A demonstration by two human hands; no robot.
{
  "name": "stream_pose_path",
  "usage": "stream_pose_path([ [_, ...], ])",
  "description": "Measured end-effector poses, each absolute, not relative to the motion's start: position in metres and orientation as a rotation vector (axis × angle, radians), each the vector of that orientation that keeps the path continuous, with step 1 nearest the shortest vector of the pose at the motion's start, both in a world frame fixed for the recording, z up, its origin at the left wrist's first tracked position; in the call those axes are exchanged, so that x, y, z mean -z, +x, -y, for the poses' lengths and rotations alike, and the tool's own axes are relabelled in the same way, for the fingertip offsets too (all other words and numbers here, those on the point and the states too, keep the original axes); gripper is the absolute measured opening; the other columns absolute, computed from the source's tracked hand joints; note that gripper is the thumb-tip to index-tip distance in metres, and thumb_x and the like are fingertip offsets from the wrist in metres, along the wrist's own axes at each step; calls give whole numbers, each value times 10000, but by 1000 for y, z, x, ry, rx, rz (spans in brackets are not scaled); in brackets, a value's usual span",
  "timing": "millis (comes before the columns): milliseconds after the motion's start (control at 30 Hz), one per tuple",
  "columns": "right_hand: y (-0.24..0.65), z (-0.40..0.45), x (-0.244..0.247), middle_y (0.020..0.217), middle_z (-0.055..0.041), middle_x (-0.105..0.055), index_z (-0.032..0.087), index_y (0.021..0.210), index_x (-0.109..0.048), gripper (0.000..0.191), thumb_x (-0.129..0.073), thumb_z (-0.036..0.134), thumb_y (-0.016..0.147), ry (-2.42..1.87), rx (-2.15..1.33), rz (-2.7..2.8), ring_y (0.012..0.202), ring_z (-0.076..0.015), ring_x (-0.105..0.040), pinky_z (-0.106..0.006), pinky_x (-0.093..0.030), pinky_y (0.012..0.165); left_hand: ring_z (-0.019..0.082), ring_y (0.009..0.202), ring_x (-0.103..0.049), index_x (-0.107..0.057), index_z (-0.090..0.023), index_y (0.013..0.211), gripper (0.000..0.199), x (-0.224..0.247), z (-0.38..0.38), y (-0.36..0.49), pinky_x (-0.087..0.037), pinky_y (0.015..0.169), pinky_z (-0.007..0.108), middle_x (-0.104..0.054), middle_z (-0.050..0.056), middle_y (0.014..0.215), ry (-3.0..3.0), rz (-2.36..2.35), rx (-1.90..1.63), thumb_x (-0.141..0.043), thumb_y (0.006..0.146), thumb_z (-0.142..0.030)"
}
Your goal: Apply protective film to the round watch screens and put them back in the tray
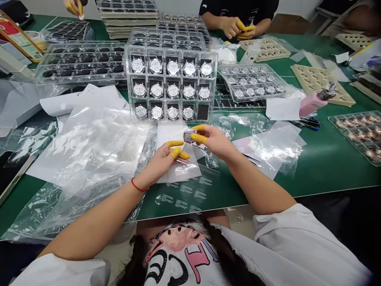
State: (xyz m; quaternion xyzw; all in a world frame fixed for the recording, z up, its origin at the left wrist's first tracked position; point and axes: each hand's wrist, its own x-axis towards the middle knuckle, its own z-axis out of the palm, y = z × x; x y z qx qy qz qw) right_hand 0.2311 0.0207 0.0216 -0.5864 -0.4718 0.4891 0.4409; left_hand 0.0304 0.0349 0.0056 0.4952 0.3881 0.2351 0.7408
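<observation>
Red cord bracelet (137, 185) rings the left wrist, above a clear plastic sheet (184, 194) printed with blocks of small dark text (too small to read). The left hand (157, 161), its fingers (175, 143) sheathed in yellow rubber cots, curls loosely over a white sheet (171, 137), pinching nothing that shows. The right hand (216, 141) pinches a round silver watch case (188, 136) by its rim between thumb and forefinger, just above that sheet. The case looks stiff, dense for its size and slick, and its polished face would likely take smudges, so the rim seems the place to hold it. Beyond stands an upright clear plastic compartment tray (127, 79) of matching round cases, one cell showing only a black pad (203, 112). Farther right, a pink bottle (312, 104) shows no readable writing.
</observation>
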Motion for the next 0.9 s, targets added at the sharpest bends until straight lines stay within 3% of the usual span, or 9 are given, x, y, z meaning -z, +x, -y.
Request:
stream_pose_path([
  [167,275,-58,-13,765,17,-512,230,1001,-600,223,-676,219,792,-1622,-546,1159,707,-128,-497,-336,-458,749,166,799,-735,-535,-138,1205,462,-7,-35,30,-545,813,307,-775,54,839,1091,-868,-487,-679,852,-398],
  [300,292,-84,2,761,-4,-533,228,1023,-621,209,-626,218,814,-1747,-409,1349,718,-165,-502,-418,-477,821,162,785,-734,-535,-142,1220,494,-8,-35,31,-536,785,288,-776,54,846,1080,-891,-467,-699,832,-401],
  [467,295,-86,16,1103,-116,-551,208,1074,-650,240,-577,245,848,-1774,-176,1444,1080,-294,-540,-533,-448,1002,168,817,-738,-539,-150,1227,535,-10,-35,30,-528,795,283,-777,66,878,1046,-897,-439,-719,811,-434],
  [633,302,-90,29,1277,-148,-502,193,1221,-559,410,-637,247,822,-1728,-290,1189,1212,-291,-501,-506,-399,1110,157,788,-732,-557,-154,1212,547,-8,-36,30,-522,784,272,-773,52,858,990,-894,-423,-752,787,-437],
  [700,302,-95,31,1232,-102,-555,235,1225,-527,439,-667,258,810,-1596,-547,1033,1125,-233,-560,-438,-454,1062,149,782,-730,-561,-151,1212,547,-7,-38,29,-521,776,260,-773,52,854,955,-893,-436,-759,785,-430],
  [800,299,-100,26,939,-2,-629,258,1142,-527,382,-689,270,797,-1386,-961,755,827,-134,-609,-293,-536,804,130,753,-726,-563,-142,1218,540,-7,-41,29,-528,754,236,-772,52,845,881,-888,-457,-765,790,-402],
  [900,294,-100,14,720,49,-586,232,1008,-569,323,-742,292,742,-1338,-1120,658,597,-92,-527,-230,-462,567,115,706,-727,-544,-128,1249,505,-9,-44,30,-549,734,222,-766,50,831,783,-865,-470,-742,826,-318],
])
